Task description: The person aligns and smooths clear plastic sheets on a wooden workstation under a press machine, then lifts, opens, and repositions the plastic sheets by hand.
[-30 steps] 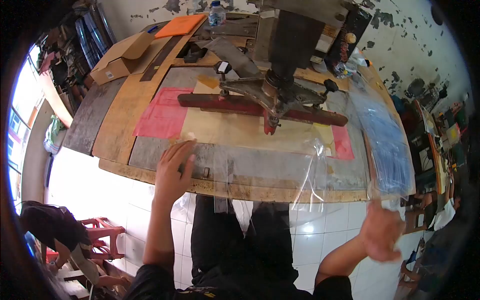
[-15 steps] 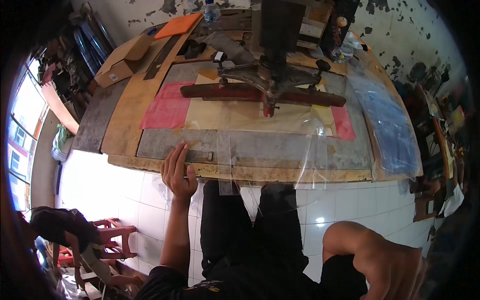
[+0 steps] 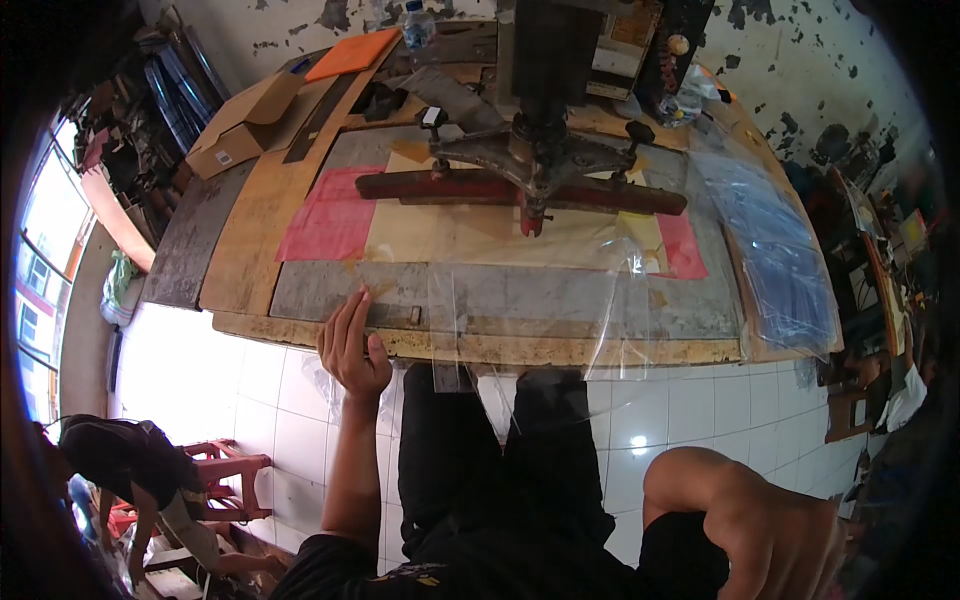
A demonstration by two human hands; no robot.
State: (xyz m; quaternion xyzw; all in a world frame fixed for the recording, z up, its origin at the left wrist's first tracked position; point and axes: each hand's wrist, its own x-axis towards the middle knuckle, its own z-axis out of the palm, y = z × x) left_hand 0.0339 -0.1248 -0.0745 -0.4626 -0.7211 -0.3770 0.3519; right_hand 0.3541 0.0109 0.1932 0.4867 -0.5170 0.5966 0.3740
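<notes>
My left hand (image 3: 352,348) rests palm down on the front edge of the worktable (image 3: 470,345), its fingers stretched out and holding nothing. At the lower right, away from the table, my right hand (image 3: 780,545) shows its back; its fingertips are hidden. Clear plastic film (image 3: 540,310) lies across the table's front and hangs over the edge. Behind it a red metal press bar (image 3: 450,190) stands above a yellow sheet (image 3: 480,235) with a pink sheet (image 3: 330,225) at its left and pink at its right.
A cardboard box (image 3: 240,125), an orange folder (image 3: 352,54) and a water bottle (image 3: 418,28) sit at the back left. Stacked clear plastic (image 3: 775,270) covers the right side. Another person (image 3: 130,460) bends beside a red stool (image 3: 235,480) at the lower left.
My right hand has moved from beside the table's right front edge down to the lower right. My left hand stays at the front edge, and the view has shifted.
</notes>
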